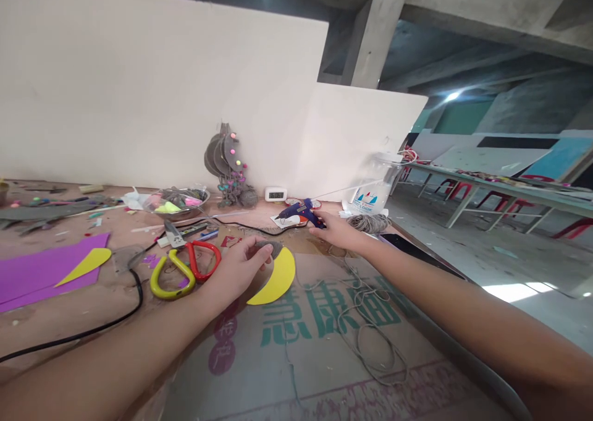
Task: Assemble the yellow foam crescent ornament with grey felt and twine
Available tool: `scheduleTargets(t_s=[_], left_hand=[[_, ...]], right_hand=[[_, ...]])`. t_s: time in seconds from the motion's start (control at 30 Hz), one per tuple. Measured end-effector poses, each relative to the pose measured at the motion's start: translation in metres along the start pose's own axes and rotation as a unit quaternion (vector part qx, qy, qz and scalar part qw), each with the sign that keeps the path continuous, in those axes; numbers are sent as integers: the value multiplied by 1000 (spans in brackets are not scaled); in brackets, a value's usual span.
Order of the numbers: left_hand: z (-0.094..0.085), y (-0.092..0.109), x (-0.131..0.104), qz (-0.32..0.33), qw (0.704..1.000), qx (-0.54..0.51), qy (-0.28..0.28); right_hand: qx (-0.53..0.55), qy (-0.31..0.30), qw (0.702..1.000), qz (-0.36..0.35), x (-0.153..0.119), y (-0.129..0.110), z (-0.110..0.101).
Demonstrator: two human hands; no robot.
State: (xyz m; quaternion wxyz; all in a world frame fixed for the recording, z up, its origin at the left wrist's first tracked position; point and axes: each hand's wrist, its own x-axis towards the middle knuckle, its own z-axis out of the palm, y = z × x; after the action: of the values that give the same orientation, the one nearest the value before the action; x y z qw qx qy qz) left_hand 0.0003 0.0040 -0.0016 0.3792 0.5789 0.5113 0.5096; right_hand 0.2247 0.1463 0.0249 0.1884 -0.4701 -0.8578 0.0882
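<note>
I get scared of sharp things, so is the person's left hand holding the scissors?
No, the left hand pinches the yellow-and-grey crescent, while the scissors lie on the table.

On our table [28, 322], the cardboard sheet [222, 384] lies right before us, loose string [359, 352] sprawled across its right half and a crescent cutout [280, 279] in our left hand [248, 263] over its far left part. Scissors [191, 260] lie left of that hand, paper sheets [50, 263] further left. Behind the scissors we've got a bowl [189, 212], then, going right, a moon ornament [225, 158] against the wall panel [139, 87] and a clock [276, 194]. Our right hand [336, 230]'s on the glue gun [301, 209]; twine bundle [369, 223] to its right, jar [368, 195] behind that.
</note>
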Motion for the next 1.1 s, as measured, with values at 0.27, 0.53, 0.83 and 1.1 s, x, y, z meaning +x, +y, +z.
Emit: scheduleTargets(t_s=[0.27, 0.53, 0.83, 1.1], left_hand=[[1, 0, 2, 23, 1000, 10, -6], [3, -2, 3, 20, 1000, -4, -10], [4, -3, 4, 28, 999, -13, -12], [4, -4, 3, 23, 1000, -9, -3]], right_hand=[[20, 48, 996, 68, 33, -4, 16], [92, 78, 986, 116, 27, -6, 1], [276, -5, 960, 39, -19, -32, -19], [375, 44, 926, 15, -76, -47, -11]])
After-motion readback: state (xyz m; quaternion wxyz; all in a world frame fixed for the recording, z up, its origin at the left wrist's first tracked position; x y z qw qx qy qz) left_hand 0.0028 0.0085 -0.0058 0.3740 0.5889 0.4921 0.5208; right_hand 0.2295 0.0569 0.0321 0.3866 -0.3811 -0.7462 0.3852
